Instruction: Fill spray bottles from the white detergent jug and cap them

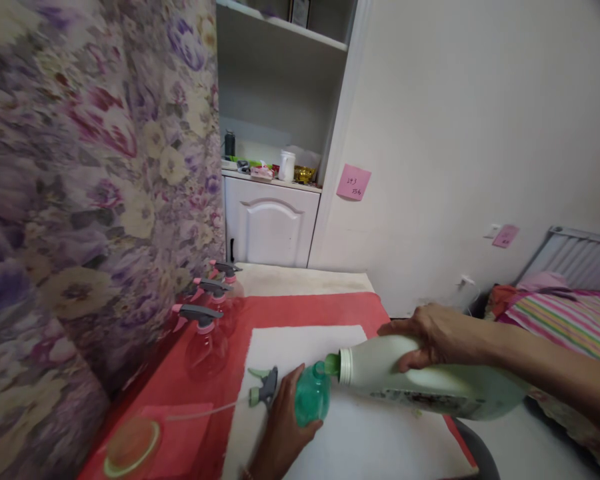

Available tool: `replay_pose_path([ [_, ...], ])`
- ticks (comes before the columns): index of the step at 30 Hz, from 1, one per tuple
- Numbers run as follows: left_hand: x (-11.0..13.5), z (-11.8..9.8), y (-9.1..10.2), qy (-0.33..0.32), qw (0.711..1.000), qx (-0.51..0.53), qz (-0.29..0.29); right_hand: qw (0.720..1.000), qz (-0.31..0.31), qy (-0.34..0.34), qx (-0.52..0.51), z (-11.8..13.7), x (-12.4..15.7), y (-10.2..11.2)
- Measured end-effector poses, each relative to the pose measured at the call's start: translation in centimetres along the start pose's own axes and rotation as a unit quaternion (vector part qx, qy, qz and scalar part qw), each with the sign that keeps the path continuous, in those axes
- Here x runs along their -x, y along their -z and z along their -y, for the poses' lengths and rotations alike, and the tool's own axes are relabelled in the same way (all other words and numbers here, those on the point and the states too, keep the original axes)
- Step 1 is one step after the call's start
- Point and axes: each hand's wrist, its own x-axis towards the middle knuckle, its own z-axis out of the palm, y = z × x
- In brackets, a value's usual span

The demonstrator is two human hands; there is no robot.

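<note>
My left hand [286,427] is wrapped round a small green spray bottle [313,395] that has no spray head on it. In my right hand [425,337] a large pale green jug [380,373] is tipped almost level, its white neck pointing left. The jug's green spout [333,364] meets the spray bottle's mouth; whether liquid is flowing I cannot tell. Beside my left hand, a grey and green spray head [265,388] lies on the white cloth [360,427], its thin tube stretching left.
Three clear spray bottles with pink and grey heads, the nearest one [206,347] included, stand along the flowered curtain [80,200]. A green-rimmed round object [133,447] sits front left on the red cover [305,308]. Behind is a white cabinet [273,217]; a bed [570,310] is at right.
</note>
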Motion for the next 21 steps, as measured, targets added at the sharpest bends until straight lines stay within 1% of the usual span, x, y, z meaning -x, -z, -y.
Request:
replay_pose_path([
  [7, 0.1, -0.1, 0.0, 0.004, 1.0, 0.005, 0.008, 1.0, -0.012, 0.009, -0.005, -0.2, 0.0, -0.2],
  [15, 0.0, -0.1, 0.0, 0.001, 1.0, 0.008, 0.001, 1.0, -0.004, 0.003, -0.013, 0.1, 0.0, 0.0],
  [18, -0.1, 0.0, 0.0, 0.001, 1.0, 0.002, -0.007, 1.0, -0.008, -0.01, -0.025, 0.0, 0.3, -0.4],
  [21, -0.1, 0.1, -0.1, -0.006, 1.0, -0.002, -0.014, 0.998, -0.006, -0.028, -0.061, -0.3, 0.7, -1.1],
])
